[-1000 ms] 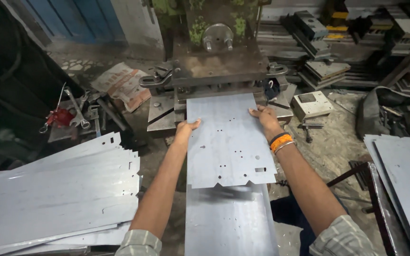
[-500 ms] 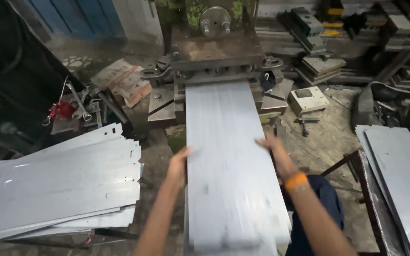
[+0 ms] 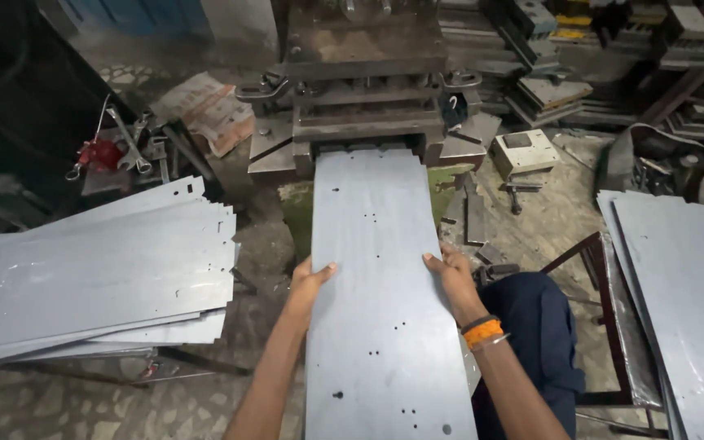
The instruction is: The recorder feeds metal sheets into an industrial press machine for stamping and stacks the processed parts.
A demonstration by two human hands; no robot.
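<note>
A long grey metal sheet (image 3: 376, 269) with small punched holes lies in front of me, its far notched end at the mouth of a heavy press machine (image 3: 364, 81). My left hand (image 3: 310, 281) grips the sheet's left edge, thumb on top. My right hand (image 3: 452, 273), with an orange band at the wrist, grips the right edge opposite it.
A stack of punched sheets (image 3: 91, 273) rests on a stand at my left. More sheets (image 3: 686, 285) lie at the right. Spanners and a red tool (image 3: 103, 155) sit at the left back; a small grey box (image 3: 523, 151) and metal parts lie on the floor right of the press.
The sheet was first held shorter, with its notched end toward me; now it lies full length with its far end at the press. My hands slid back along its edges toward me.
</note>
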